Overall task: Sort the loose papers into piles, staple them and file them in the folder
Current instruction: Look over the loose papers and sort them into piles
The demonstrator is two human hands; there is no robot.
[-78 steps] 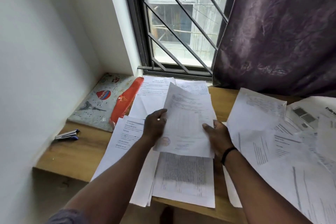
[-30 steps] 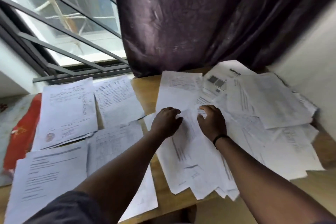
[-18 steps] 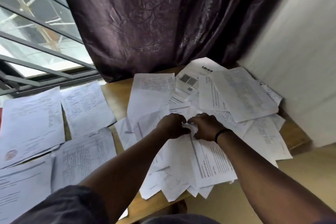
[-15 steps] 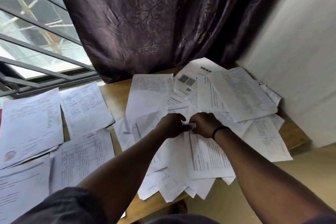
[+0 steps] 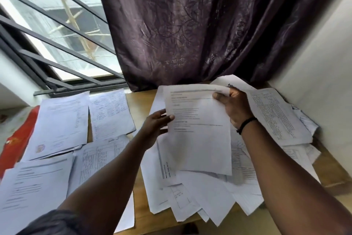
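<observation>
A printed white sheet [image 5: 200, 131] is lifted above the messy heap of loose papers [image 5: 205, 196] on the right of the wooden desk [image 5: 142, 99]. My left hand [image 5: 155, 130] pinches the sheet's left edge. My right hand [image 5: 234, 107] grips its top right corner, a black band on the wrist. Several sorted piles lie flat on the left: a stamped page [image 5: 61, 126], a text page [image 5: 110, 112], a table page [image 5: 99, 160] and a near page [image 5: 32, 192]. A red folder [image 5: 17, 139] pokes out at the far left.
A dark purple curtain [image 5: 190, 25] hangs right behind the desk. A barred window [image 5: 57, 34] is at the back left. A pale wall [image 5: 314, 63] closes the right side. Some heap papers overhang the desk's front edge.
Both hands were pressed into the heap with fingers curled; now they have lifted one sheet out of it and hold it up. Before that, the view swung right from the sorted piles.
</observation>
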